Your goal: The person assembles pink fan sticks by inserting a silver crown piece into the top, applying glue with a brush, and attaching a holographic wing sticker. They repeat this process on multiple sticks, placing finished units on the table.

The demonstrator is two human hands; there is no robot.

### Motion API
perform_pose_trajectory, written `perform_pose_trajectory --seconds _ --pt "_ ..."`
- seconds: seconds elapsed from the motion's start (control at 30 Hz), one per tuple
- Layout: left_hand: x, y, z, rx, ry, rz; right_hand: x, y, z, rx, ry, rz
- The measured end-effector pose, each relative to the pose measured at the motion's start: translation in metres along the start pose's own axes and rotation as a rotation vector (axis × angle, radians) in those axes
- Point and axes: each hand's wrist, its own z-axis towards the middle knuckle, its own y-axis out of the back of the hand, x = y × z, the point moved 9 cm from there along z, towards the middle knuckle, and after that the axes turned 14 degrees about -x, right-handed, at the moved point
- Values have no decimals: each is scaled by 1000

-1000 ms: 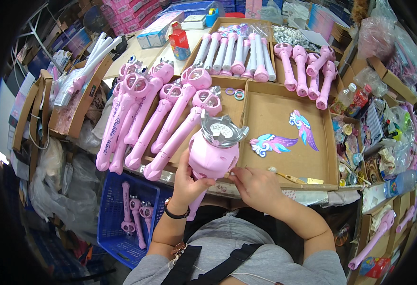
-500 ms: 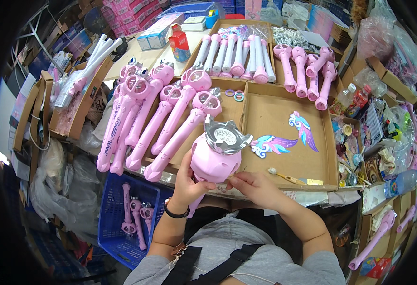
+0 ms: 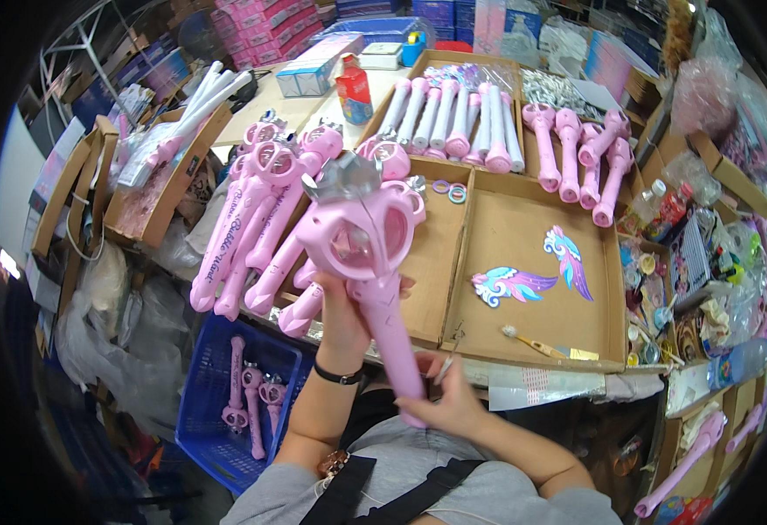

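Note:
A pink toy wand (image 3: 390, 337) with a round windowed head and a silver crown stands upright, slightly tilted, in front of me. My left hand (image 3: 345, 325) wraps round its neck, just under the head. Lower down, my right hand (image 3: 446, 404) closes on the end of the handle. A thin metal tool (image 3: 444, 369) sticks out from the right hand's fingers; its kind is hard to make out. Behind the wand's left side, more finished-looking pink wands (image 3: 248, 210) lie fanned out. Two blue and pink wing pieces (image 3: 513, 286) lie in the cardboard tray (image 3: 536, 337).
A small brush (image 3: 532, 342) lies near the tray's front edge. White-tubed wand parts (image 3: 453, 118) and pink handles (image 3: 567, 149) fill the far trays. Below left, a blue basket (image 3: 193, 398) holds several wands. A red pouch (image 3: 354, 90) stands farther back; clutter crowds the right.
The wand has swung up, its head rising to the left and its handle coming into view. My right hand has moved from beside the head down to the handle's end.

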Motion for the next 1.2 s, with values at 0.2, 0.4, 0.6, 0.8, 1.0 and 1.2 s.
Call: perform_pose_trajectory --seconds 0.2,0.4,0.6,0.8,1.0,1.2 --pt "37 -45 -28 318 70 222 -57 -5 -33 -175 -60 145" --pt "58 -35 -37 200 99 208 -35 11 -29 -228 194 -181" --pt "61 -27 -37 141 125 171 -36 9 -30 -222 225 -136" --pt "63 -25 -41 136 154 186 -40 9 -36 -202 237 -132" --pt "50 -31 -30 207 195 62 -46 8 -46 -159 130 -35" --pt "31 -29 -2 233 82 -34 -40 4 -48 -93 185 -96"
